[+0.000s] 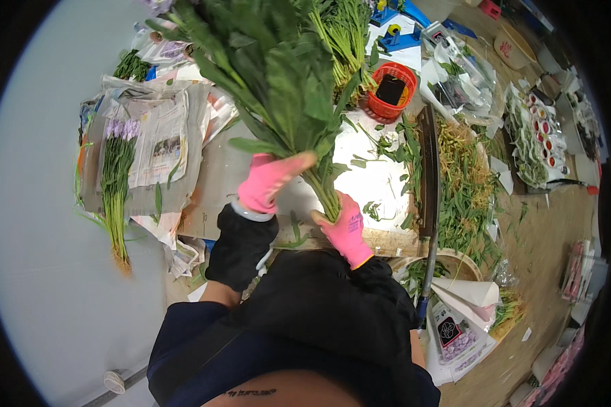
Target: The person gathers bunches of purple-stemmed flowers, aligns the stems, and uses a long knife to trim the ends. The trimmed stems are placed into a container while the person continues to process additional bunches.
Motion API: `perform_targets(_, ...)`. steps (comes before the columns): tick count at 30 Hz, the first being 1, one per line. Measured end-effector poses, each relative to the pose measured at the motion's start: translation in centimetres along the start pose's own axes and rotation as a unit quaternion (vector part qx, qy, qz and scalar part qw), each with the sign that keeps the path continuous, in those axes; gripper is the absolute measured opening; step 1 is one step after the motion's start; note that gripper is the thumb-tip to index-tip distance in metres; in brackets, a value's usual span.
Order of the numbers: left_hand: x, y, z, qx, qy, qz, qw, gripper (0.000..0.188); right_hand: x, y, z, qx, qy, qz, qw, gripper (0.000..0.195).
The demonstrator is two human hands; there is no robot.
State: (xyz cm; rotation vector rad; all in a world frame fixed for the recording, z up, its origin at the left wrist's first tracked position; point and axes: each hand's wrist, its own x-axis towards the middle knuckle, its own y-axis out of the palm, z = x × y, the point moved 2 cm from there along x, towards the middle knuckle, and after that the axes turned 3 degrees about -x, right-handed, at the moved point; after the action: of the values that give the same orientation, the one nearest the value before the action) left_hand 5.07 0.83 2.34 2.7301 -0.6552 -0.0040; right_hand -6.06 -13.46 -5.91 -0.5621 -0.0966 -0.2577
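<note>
In front of me is a large bunch of leafy green flower stems (pixel 298 91), its tops pointing away from me and partly out of view. My right hand (pixel 346 226), in a pink work glove, is shut on the lower stem ends. Higher up, my left hand (pixel 265 183), in a matching glove, is at the bunch with one blurred digit across the front of the stems. Its other fingers are mostly hidden by leaves. Beneath the bunch lies a brightly lit white work surface (pixel 377 188) with loose leaves on it.
To the left, a lilac-flowered bunch (pixel 117 183) lies on newspaper sheets (pixel 155 137). A red plastic basket (pixel 374 109) holds a dark phone-like object (pixel 391 90). Blue tape dispensers (pixel 399 40) stand at the back. A metal rail (pixel 428 173) borders heaped plant trimmings (pixel 463 188) at right.
</note>
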Motion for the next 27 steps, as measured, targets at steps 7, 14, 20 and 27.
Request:
perform_targets(7, 1.0, 3.1, -1.4, -0.008, -0.227, -0.114, 0.967, 0.033, 3.9, -4.7, 5.3, 0.162, -0.051, -0.093, 0.981, 0.049)
perform_targets(14, 1.9, 3.8, -1.4, -0.187, -0.127, 0.041, 0.973, 0.040, 3.7, -7.4, 8.5, 0.433, 0.057, -0.223, 0.871, 0.024)
perform_targets(20, 3.0, 4.9, -2.3, -0.162, 0.144, 0.033, 0.976, 0.044, 4.0, -9.5, 6.6, 0.698, 0.060, -0.022, 0.713, 0.018)
perform_targets(27, 4.0, 1.5, -4.3, -0.138, 0.175, 0.009, 0.975, 0.044, -0.5, -18.5, -2.7, 0.085, 0.312, -0.031, 0.946, 0.039)
